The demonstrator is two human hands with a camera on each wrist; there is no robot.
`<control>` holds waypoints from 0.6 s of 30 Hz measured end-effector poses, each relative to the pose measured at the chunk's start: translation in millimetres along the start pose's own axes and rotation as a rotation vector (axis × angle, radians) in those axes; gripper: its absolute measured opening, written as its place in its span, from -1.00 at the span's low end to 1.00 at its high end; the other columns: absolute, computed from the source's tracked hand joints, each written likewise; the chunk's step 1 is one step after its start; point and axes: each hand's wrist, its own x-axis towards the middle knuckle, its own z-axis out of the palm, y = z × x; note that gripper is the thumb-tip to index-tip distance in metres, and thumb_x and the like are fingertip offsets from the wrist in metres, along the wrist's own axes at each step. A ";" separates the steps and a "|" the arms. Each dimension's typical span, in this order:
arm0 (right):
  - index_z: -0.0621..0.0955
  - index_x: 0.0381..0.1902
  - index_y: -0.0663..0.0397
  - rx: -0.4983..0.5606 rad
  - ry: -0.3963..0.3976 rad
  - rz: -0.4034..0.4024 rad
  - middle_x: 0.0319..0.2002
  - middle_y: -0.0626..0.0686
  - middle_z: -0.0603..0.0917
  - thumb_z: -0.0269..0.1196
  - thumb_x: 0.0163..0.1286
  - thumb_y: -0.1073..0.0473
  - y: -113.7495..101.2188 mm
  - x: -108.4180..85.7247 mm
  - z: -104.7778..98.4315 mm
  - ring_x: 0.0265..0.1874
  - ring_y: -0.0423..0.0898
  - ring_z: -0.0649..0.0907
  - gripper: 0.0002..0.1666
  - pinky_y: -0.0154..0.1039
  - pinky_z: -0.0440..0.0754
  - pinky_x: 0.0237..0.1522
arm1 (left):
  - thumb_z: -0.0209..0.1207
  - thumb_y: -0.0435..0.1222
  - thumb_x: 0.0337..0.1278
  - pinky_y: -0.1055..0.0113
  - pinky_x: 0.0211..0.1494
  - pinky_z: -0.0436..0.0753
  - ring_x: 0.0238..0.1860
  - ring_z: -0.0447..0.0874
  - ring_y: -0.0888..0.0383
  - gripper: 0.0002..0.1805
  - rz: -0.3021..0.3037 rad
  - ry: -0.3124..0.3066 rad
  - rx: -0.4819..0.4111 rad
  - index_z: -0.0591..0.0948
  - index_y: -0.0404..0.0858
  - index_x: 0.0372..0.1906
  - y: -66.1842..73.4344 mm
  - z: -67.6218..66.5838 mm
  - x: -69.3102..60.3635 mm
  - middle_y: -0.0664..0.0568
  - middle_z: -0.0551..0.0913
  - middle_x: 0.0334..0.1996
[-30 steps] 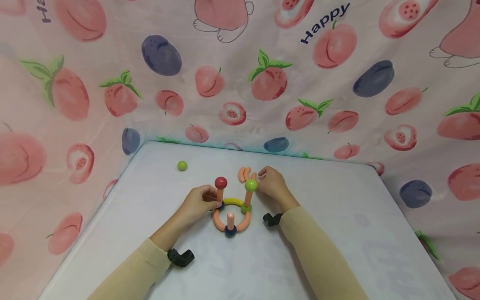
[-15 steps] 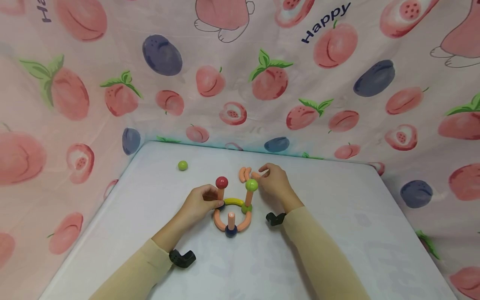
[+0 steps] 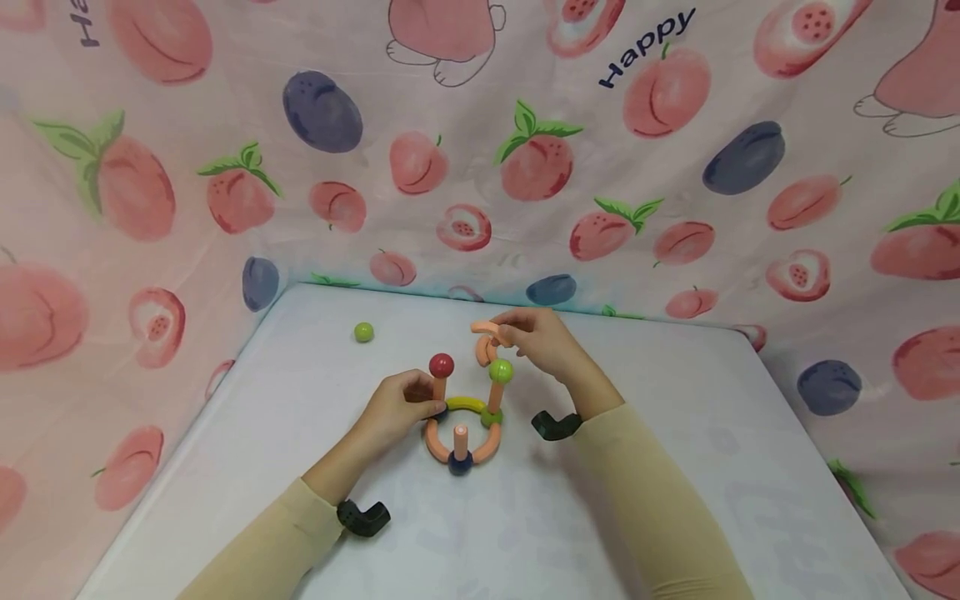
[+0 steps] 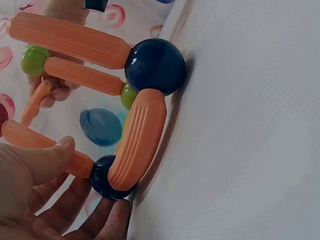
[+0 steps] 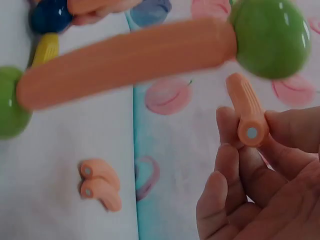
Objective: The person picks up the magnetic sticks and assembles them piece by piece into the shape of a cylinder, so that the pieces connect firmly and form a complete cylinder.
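A ring-shaped build of magnetic sticks and balls stands on the table: curved orange sticks (image 3: 437, 443), a yellow curved stick (image 3: 467, 404), navy balls (image 4: 155, 66) and a green ball (image 3: 491, 417). Three straight orange sticks rise from it, one topped by a red ball (image 3: 442, 365), another by a light green ball (image 3: 501, 371). My left hand (image 3: 396, 407) holds the red-topped upright stick (image 4: 80, 162) near its base, fingers against the navy ball (image 4: 106, 176). Beyond the build, my right hand (image 3: 546, 340) pinches a loose curved orange stick (image 5: 246, 105), raised off the table.
Two curved orange sticks (image 5: 101, 184) lie side by side on the white table (image 3: 420, 533), behind the build. A lone green ball (image 3: 363, 332) sits at the back left. Fruit-printed cloth (image 3: 465, 108) borders the table's back and sides.
My right hand has gripped the curved orange stick beside the other two, tipped it over and lifted it up and slightly back. The left hand and the build have stayed in place.
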 end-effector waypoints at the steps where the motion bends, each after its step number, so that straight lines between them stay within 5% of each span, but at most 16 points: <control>1: 0.74 0.25 -0.07 0.006 -0.016 -0.008 0.12 0.06 0.78 0.26 0.64 -0.01 -2.5 -0.1 2.2 0.09 0.06 0.68 -0.65 0.04 0.72 0.09 | 0.51 -0.32 0.24 0.13 0.22 0.72 0.01 0.75 0.07 -0.79 -0.003 0.002 0.001 0.73 -0.15 -0.09 0.1 0.1 0.0 0.01 0.81 -0.09; 11: 0.76 0.20 0.08 0.190 -0.178 -0.052 -0.11 0.26 0.82 0.21 0.68 0.10 -9.9 3.9 17.7 -0.11 0.11 0.73 -0.67 -0.29 0.63 -0.14 | 0.50 -0.32 0.26 0.17 0.17 0.73 -0.01 0.77 0.09 -0.80 0.014 0.001 -0.013 0.74 -0.18 -0.09 -3.4 0.4 1.3 -0.01 0.82 -0.10; 18: 0.75 0.21 0.16 0.204 -0.218 -0.046 -0.14 0.13 0.82 0.23 0.66 0.09 -13.1 -0.4 18.0 -0.02 0.22 0.71 -0.64 -0.29 0.67 -0.14 | 0.51 -0.33 0.24 0.13 0.17 0.72 -0.05 0.73 0.09 -0.80 -0.002 0.003 -0.023 0.74 -0.16 -0.09 -0.1 0.9 -0.3 0.03 0.81 -0.13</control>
